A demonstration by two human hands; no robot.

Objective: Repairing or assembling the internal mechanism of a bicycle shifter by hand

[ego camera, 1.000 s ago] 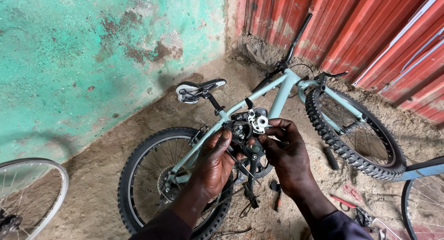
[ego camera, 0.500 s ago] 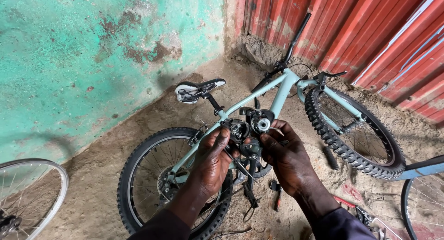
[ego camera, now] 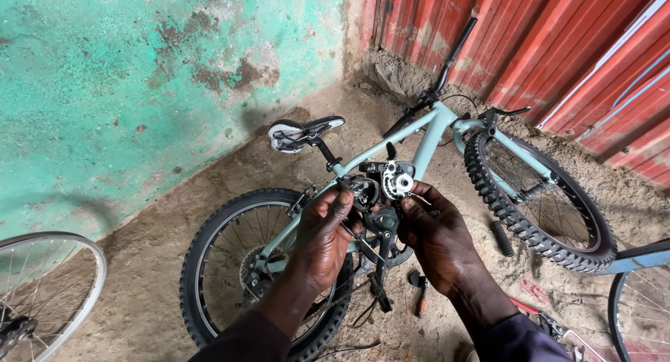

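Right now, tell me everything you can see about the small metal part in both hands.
The metal part is a small bicycle mechanism, black with a silvery toothed wheel and plate. It looks worn and greasy. The left hand and right hand pinch it from either side, holding it up above the pale green bike lying on the dirt.

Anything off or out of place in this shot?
Yes. The pale green bicycle lies on its side on the dirt floor. Both hands, left hand and right hand, hold a detached black and silver gear mechanism above it. A black pedal lies loose by the front tyre.
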